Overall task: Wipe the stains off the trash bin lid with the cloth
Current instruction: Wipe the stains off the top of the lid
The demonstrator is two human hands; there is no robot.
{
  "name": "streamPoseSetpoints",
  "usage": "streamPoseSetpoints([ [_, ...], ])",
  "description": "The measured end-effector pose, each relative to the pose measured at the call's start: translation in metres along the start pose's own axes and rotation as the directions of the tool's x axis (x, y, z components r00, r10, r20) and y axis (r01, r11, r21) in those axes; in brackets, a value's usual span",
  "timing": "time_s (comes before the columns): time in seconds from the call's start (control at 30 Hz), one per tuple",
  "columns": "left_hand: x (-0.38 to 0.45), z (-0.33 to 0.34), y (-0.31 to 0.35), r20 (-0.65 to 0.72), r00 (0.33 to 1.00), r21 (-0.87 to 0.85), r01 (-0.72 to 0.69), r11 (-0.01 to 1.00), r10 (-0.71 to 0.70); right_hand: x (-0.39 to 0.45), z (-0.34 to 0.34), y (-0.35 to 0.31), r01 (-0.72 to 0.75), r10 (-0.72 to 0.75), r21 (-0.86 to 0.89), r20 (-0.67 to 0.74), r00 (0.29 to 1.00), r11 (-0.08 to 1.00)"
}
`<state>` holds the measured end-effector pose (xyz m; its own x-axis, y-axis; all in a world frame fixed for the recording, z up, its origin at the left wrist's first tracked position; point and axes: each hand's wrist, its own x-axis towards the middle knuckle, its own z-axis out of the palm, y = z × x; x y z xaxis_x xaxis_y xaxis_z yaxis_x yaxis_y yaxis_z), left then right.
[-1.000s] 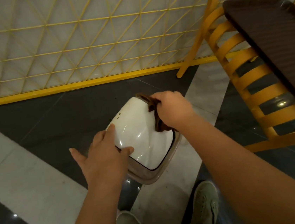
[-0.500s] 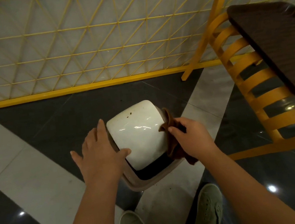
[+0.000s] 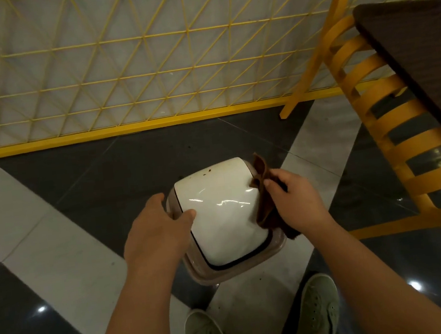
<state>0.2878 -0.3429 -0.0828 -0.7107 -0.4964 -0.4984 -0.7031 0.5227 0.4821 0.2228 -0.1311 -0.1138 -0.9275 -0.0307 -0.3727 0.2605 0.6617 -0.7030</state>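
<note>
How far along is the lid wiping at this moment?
Most of the white lid looks clean and glossy. The right hand pinches the brown cloth at the lid's right edge, while the left hand steadies the bin. Dark specks near the far edge are left.

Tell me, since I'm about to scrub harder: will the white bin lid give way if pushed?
Likely yes. The white lid looks like a swing flap seated in the bin rim, so pressure may tilt it. Its glossy surface probably lets the cloth slide. The left hand bracing the edge suggests the bin is light.
</note>
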Motion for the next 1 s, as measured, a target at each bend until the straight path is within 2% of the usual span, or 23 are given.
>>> streamPoseSetpoints([
  [0.1, 0.004, -0.001, -0.002, -0.007, 1.000, -0.026, 0.010, 1.000, -0.010, -0.008, 0.004, -0.001, -0.017, 0.016, 0.053, 0.015, 1.000, 0.998],
  [0.23, 0.006, 0.000, 0.002, -0.008, 1.000, -0.026, -0.013, 1.000, 0.013, -0.047, 0.021, 0.014, 0.027, -0.021, 0.101, -0.060, 0.998, 0.995],
  [0.37, 0.001, 0.003, 0.011, 0.017, 0.999, 0.102, -0.044, 0.994, 0.042, -0.091, 0.049, 0.028, 0.044, -0.028, 0.142, -0.116, 0.993, 0.989],
  [0.47, 0.002, 0.005, 0.009, 0.049, 0.996, 0.185, -0.078, 0.980, 0.071, -0.109, 0.053, 0.036, 0.153, -0.144, 0.093, -0.099, 0.985, 0.984],
  [0.6, 0.001, 0.008, 0.005, 0.116, 0.986, 0.379, -0.157, 0.912, 0.121, -0.094, 0.038, 0.032, 0.217, -0.190, 0.079, -0.256, 0.948, 0.973],
  [0.67, -0.002, 0.011, 0.004, 0.161, 0.978, 0.449, -0.193, 0.872, 0.134, -0.085, 0.035, 0.021, 0.312, -0.307, -0.017, -0.232, 0.923, 0.950],
  [0.73, -0.003, 0.013, 0.003, 0.174, 0.975, 0.465, -0.204, 0.861, 0.137, -0.081, 0.040, 0.012, 0.435, -0.467, -0.230, -0.110, 0.877, 0.871],
  [0.8, -0.003, 0.014, 0.003, 0.174, 0.975, 0.469, -0.204, 0.860, 0.137, -0.072, 0.043, 0.011, 0.508, -0.548, -0.332, -0.036, 0.835, 0.795],
  [0.93, -0.001, 0.014, 0.001, 0.181, 0.975, 0.467, -0.199, 0.862, 0.127, -0.052, 0.040, 0.015, 0.358, -0.386, -0.224, -0.096, 0.917, 0.906],
  [1.0, -0.001, 0.015, 0.002, 0.172, 0.976, 0.455, -0.201, 0.868, 0.136, -0.061, 0.042, 0.013, 0.383, -0.418, -0.243, -0.114, 0.901, 0.892],
])
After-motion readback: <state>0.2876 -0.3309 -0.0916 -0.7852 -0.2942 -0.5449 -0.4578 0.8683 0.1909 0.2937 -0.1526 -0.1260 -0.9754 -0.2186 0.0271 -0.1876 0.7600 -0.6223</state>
